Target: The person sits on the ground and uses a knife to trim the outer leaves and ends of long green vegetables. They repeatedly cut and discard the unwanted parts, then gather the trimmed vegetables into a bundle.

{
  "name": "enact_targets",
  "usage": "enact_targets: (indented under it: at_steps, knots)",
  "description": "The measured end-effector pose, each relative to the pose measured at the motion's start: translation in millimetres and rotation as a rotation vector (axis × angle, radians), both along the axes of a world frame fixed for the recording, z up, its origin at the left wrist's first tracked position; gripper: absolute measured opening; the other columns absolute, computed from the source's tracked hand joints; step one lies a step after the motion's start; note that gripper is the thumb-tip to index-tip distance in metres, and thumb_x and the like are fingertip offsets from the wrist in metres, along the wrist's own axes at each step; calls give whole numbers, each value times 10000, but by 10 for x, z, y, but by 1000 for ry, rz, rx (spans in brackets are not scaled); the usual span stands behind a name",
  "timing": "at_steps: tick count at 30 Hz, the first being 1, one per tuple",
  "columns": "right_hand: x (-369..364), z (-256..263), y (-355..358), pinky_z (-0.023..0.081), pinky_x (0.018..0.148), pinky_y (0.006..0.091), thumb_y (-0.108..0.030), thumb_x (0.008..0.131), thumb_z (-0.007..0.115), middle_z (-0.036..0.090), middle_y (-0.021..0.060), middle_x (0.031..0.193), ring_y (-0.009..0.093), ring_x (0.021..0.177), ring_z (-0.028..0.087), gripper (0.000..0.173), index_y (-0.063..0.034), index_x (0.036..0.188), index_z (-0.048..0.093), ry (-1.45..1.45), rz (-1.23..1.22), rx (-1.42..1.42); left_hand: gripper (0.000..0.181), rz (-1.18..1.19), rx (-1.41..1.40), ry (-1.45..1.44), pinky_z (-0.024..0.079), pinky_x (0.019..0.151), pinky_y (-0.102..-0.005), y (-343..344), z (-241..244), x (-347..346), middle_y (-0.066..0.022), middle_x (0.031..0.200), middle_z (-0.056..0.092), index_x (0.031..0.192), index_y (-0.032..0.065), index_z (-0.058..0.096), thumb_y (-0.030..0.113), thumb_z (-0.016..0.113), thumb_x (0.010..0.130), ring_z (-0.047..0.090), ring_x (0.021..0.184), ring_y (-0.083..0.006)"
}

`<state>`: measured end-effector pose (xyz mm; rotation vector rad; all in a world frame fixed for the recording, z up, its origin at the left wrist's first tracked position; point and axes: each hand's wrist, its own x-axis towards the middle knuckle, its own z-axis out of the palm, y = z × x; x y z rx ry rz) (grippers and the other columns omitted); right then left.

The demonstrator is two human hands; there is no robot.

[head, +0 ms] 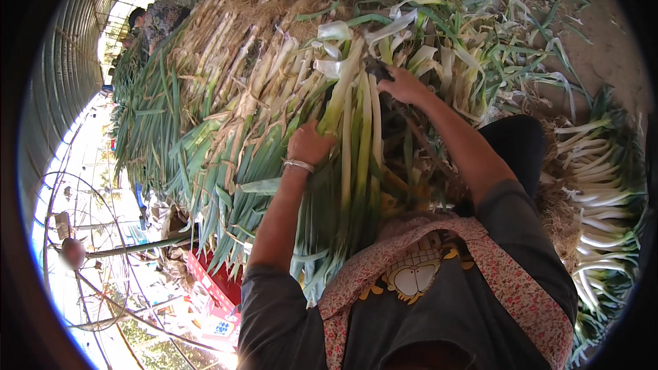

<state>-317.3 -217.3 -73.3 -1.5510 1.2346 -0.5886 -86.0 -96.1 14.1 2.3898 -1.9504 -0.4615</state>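
My left hand (310,144), with a bracelet at its wrist, is closed around the green part of a thick leek or large green onion (340,93). To its right, my right hand (403,85) reaches in with bent fingers beside a dark object (378,68) near the stalks' upper ends. Whether it grips that object cannot be made out. Several peeled pale-green stalks (365,133) hang between the two hands, with their leaves towards my lap. Loose white peelings (334,31) lie above my left hand.
A wide heap of unpeeled stalks with roots (221,46) spreads to the left. Peeled leaves and scraps (462,56) lie at the upper right. Rows of cleaned white stalks (601,205) are at the far right. A person (162,20) is at the upper left, and a red box (218,277) at the lower left.
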Motion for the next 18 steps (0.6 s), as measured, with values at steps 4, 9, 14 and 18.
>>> enact_targets:
  at_steps: [4, 9, 14, 18]
  knots:
    - [-326, 405, 540, 471, 696, 377, -316, 718, 611, 610, 198, 836, 308, 746, 609, 593, 48, 1161, 462, 43, 33, -160, 478, 70, 36, 305, 460, 768, -369, -73, -129, 116, -254, 897, 619, 903, -6, 655, 437, 634, 722, 602, 898, -347]
    - [-623, 846, 1560, 464, 677, 346, -255, 715, 593, 598, 189, 812, 273, 680, 585, 750, 49, 1330, 290, -73, 439, 31, 432, -13, -184, 556, 455, 763, -339, -4, -996, 698, -214, 864, 640, 909, -16, 651, 395, 564, 808, 626, 842, -284]
    - [-482, 920, 1728, 461, 705, 345, -259, 707, 598, 587, 229, 856, 289, 736, 592, 761, 87, 1313, 294, -50, 469, 38, 319, 177, -324, 563, 459, 752, -357, 73, -840, 475, -167, 878, 631, 860, 14, 650, 321, 617, 782, 606, 827, -284]
    - [-224, 591, 1292, 462, 723, 401, -249, 738, 600, 598, 256, 819, 364, 789, 606, 675, 103, 1252, 339, -18, 320, -144, 228, 58, -595, 416, 458, 704, -392, 42, -713, 325, -134, 882, 581, 827, 62, 616, 219, 704, 686, 571, 822, -310]
